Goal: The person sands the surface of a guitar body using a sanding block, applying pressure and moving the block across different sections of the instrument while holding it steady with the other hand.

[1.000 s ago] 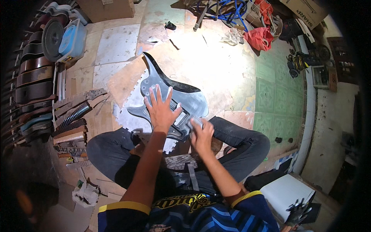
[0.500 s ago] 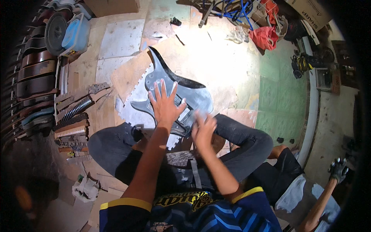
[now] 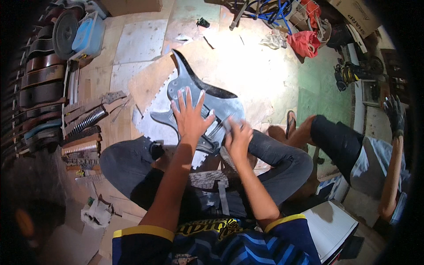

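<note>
Left hand (image 3: pixel 191 121) laid palm down with fingers and thumb spread wide across a matt grey guitar body (image 3: pixel 230 107). Right hand (image 3: pixel 240 136), its fingers bent and closed over a pale grey piece (image 3: pixel 229 123), placed at the body's right side; motion blur hides the piece's material and exact outline. The body lies in front of the wearer's crossed legs, on a white sheet (image 3: pixel 155 102) with a toothed, jigsaw-like edge; its face is dull and powdery, with round holes near the upper left, rectangular recesses by the hands, one long curved horn, one shorter horn, and a glossy black bevel along the upper right. Dark trousers (image 3: pixel 126 165) of creased cloth frame it. Farther left: a ribbed metallic cylinder (image 3: pixel 90 121), curved brown wooden instrument bodies (image 3: pixel 42 80) in a row, and a translucent blue plastic tub (image 3: pixel 86 37). Farther right: green patterned floor tiles (image 3: pixel 312 101), a crumpled red bag (image 3: pixel 304 43), and a co-worker's dark-gloved hand (image 3: pixel 394 115), raised and well apart
</note>
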`<state>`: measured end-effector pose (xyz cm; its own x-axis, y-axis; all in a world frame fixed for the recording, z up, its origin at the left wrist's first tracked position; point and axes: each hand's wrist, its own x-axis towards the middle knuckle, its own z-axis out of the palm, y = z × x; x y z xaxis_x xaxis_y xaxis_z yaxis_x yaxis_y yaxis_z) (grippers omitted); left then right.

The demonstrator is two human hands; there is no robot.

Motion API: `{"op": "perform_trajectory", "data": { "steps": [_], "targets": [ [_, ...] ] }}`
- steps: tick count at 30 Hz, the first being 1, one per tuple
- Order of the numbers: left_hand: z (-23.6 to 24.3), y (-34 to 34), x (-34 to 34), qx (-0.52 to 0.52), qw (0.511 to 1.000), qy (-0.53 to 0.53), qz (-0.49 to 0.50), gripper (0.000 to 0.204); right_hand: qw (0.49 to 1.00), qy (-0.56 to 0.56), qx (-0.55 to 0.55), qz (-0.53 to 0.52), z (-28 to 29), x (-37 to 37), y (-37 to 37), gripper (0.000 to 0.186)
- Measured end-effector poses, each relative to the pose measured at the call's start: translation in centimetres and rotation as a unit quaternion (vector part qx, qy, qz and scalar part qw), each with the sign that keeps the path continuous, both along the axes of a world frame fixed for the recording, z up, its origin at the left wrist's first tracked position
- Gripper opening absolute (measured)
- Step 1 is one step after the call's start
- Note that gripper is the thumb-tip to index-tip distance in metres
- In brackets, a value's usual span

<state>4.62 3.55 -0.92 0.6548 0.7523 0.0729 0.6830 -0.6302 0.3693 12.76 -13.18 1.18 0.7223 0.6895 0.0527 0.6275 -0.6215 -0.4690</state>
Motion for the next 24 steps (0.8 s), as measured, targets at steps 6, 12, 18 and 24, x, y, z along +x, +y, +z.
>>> {"op": "perform_trajectory", "data": {
  "steps": [6,12,18,24],
  "targets": [
    [0.3,0.0,0.0,-0.019,0.999,0.037,-0.004,0.076,0.997,0.014,-0.002,0.076,-0.1,-5.7,-2.5,0.053],
    [0.1,-0.1,0.3,-0.020,0.999,0.029,-0.001,0.077,1.000,-0.015,0.010,-0.019,-0.9,-2.2,-0.7,0.053],
    [0.2,-0.1,0.2,-0.025,0.999,0.025,-0.001,0.077,0.999,-0.004,-0.008,0.032,-0.7,0.1,-1.3,0.051],
    [0.6,0.0,-0.3,-0.028,0.999,0.045,-0.001,0.077,0.997,0.032,-0.007,0.071,-0.4,-5.5,-4.5,0.049]
  ]
}}
